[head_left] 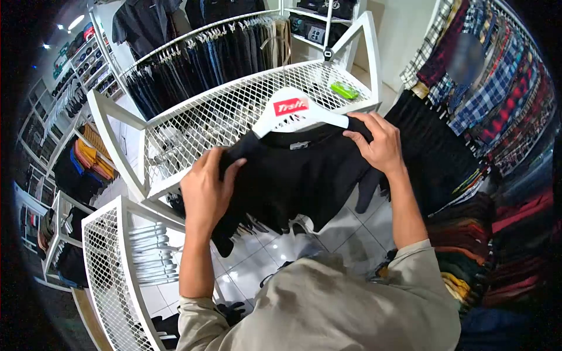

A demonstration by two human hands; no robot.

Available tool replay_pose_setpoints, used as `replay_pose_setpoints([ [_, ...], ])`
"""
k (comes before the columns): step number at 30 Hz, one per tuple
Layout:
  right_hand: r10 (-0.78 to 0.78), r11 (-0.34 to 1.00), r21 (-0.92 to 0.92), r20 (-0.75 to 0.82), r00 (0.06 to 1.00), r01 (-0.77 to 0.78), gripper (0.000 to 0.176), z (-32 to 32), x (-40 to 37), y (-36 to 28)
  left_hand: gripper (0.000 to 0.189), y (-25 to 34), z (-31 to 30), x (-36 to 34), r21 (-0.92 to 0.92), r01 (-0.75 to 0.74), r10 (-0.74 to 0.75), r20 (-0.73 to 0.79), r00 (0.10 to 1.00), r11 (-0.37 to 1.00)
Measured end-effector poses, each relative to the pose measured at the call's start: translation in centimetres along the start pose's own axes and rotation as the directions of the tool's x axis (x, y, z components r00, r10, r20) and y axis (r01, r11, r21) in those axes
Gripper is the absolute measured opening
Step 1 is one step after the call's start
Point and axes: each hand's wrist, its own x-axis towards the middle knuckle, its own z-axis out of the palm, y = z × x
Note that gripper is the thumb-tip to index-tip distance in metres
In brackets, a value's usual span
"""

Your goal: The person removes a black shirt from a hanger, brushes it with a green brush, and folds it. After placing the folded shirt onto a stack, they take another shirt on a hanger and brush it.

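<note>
A black shirt (287,175) hangs from a white hanger (270,120) with a red label in front of me. The hanger's arms run into the shirt's shoulders, and its neck sticks out above the collar. My left hand (205,190) grips the shirt near its left shoulder, thumb and fingers closed on the cloth. At the other shoulder, my right hand (379,143) pinches the black fabric by the hanger's end. The lower part of the shirt droops loosely over the tiled floor.
Just beyond the shirt stands a white mesh rack (199,120) with a bright green item (344,90) on it. A second mesh rack (102,251) is at lower left, near several white hangers (153,254). Plaid shirts (497,93) hang at right; trousers (216,58) hang behind.
</note>
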Motion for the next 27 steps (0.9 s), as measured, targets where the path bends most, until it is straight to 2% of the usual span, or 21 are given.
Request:
replay_pose_setpoints([
  [2, -0.021, 0.999, 0.035, 0.022, 1.000, 0.020, 0.039, 0.4, 3.5, -0.4, 0.036, -1.4, -0.8, 2.4, 0.083, -0.022, 0.026, -0.050, 0.998, 0.996],
  [4, -0.017, 1.000, -0.007, 0.071, 0.997, 0.017, 0.042, 0.4, 8.4, -0.9, 0.035, -2.7, -2.2, 6.2, 0.147, -0.037, 0.051, -0.095, 0.994, 0.988],
  [5, -0.054, 0.998, -0.010, 0.099, 0.994, 0.055, 0.044, 0.9, 11.3, -0.4, 0.042, -3.5, -3.6, 8.7, 0.155, 0.005, -0.003, -0.013, 1.000, 0.988],
  [6, -0.093, 0.995, -0.008, 0.124, 0.988, 0.095, 0.046, 1.6, 14.5, 0.4, 0.044, -4.0, -4.7, 11.6, 0.250, 0.023, -0.030, 0.022, 0.999, 0.968],
  [7, -0.094, 0.995, 0.065, 0.211, 0.973, 0.082, 0.048, 2.4, 18.2, 1.1, 0.045, -5.2, -5.7, 14.7, 0.276, -0.033, 0.020, 0.048, 0.999, 0.960],
  [8, -0.102, 0.989, 0.134, 0.293, 0.951, 0.064, 0.050, 3.4, 21.9, 2.1, 0.049, -7.0, -6.5, 18.2, 0.276, 0.006, -0.041, 0.122, 0.992, 0.961],
  [9, -0.146, 0.989, 0.074, 0.336, 0.931, 0.129, 0.052, 5.0, 25.8, 3.2, 0.057, -9.6, -6.2, 21.5, 0.319, -0.081, 0.081, 0.012, 0.997, 0.944],
  [10, -0.185, 0.981, 0.011, 0.377, 0.908, 0.195, 0.055, 6.8, 29.6, 4.4, 0.066, -10.8, -6.9, 25.2, 0.364, 0.016, -0.060, 0.111, 0.992, 0.931],
  [12, -0.123, 0.991, 0.123, 0.598, 0.792, 0.061, 0.063, 11.6, 36.6, 6.6, 0.074, -14.8, -6.3, 30.9, 0.389, 0.102, -0.164, 0.128, 0.978, 0.915],
  [13, -0.146, 0.984, 0.173, 0.633, 0.760, 0.045, 0.065, 15.6, 39.3, 8.9, 0.079, -17.3, -5.1, 33.1, 0.378, 0.108, -0.174, 0.145, 0.974, 0.920],
  [14, -0.158, 0.987, 0.131, 0.666, 0.729, 0.094, 0.064, 17.9, 40.8, 9.0, 0.084, -19.8, -3.4, 34.5, 0.363, 0.115, -0.185, 0.164, 0.969, 0.924],
  [16, -0.143, 0.989, 0.128, 0.700, 0.700, 0.074, 0.063, 25.6, 42.3, 11.9, 0.086, -24.2, 0.8, 35.5, 0.420, 0.179, -0.252, 0.127, 0.959, 0.890],
  [18, -0.144, 0.980, 0.198, 0.625, 0.767, 0.023, 0.060, 32.7, 40.7, 13.8, 0.085, -27.8, 5.4, 34.8, 0.424, 0.260, -0.336, 0.113, 0.935, 0.868],
  [20, -0.125, 0.959, 0.263, 0.722, 0.681, -0.103, 0.057, 38.6, 39.2, 15.2, 0.083, -31.1, 9.7, 33.2, 0.367, 0.292, -0.353, 0.110, 0.929, 0.883],
  [22, -0.071, 0.958, 0.218, 0.808, 0.585, -0.185, 0.055, 43.4, 37.7, 15.5, 0.083, -32.5, 12.7, 31.9, 0.373, 0.359, -0.443, 0.171, 0.880, 0.856],
  [23, -0.076, 0.933, 0.258, 0.820, 0.568, -0.249, 0.050, 45.7, 37.1, 15.4, 0.083, -33.5, 14.4, 31.2, 0.364, 0.363, -0.436, 0.141, 0.889, 0.858],
  [26, -0.078, 0.848, 0.360, 0.810, 0.581, -0.389, 0.045, 52.2, 36.2, 14.4, 0.085, -35.0, 17.2, 29.8, 0.361, 0.374, -0.445, 0.137, 0.885, 0.854],
  [27, -0.098, 0.839, 0.404, 0.771, 0.629, -0.364, 0.046, 54.5, 36.1, 14.0, 0.083, -35.3, 17.6, 29.6, 0.357, 0.383, -0.459, 0.158, 0.874, 0.852],
])
